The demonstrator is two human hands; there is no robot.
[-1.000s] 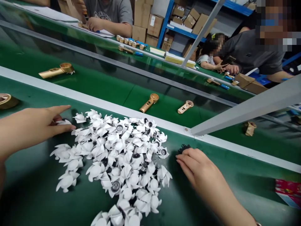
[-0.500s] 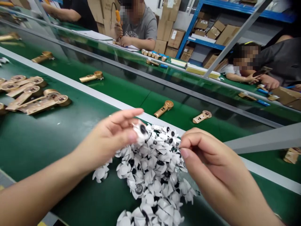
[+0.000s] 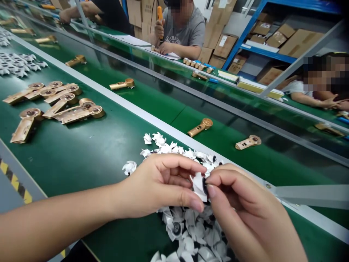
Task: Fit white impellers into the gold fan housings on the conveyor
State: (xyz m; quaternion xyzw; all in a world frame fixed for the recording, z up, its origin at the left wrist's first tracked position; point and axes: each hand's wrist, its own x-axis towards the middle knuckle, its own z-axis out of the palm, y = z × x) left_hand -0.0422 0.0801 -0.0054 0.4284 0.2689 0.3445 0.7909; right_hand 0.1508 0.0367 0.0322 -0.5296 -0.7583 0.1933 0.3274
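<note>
Between the thumb and fingers of my left hand [image 3: 166, 182] is a small white fan blade [image 3: 198, 186] with curved fins and a black round hub. My right hand [image 3: 245, 203] is closed in a pinch, thumb and forefinger at the hub's edge. Whether a separate small piece lies between those fingertips is hidden. Both hands are above a heap of similar white fan blades [image 3: 188, 225], some showing black hubs. One loose white fan blade [image 3: 129, 167] lies left of the heap, beyond my left forearm.
Several gold handheld fan housings [image 3: 73, 112] lie on the green table [image 3: 109, 156] at left. More gold housings [image 3: 200, 127] are on the green belt [image 3: 163, 105] past a white rail [image 3: 152, 118]. A grey metal bar [image 3: 313, 196] stands at right. A co-worker [image 3: 185, 29] sits across the belt.
My left hand has brought the fan blade right and down to my right hand, whose pinched fingers now meet its hub. The view has shifted, showing more of the table's left side.
</note>
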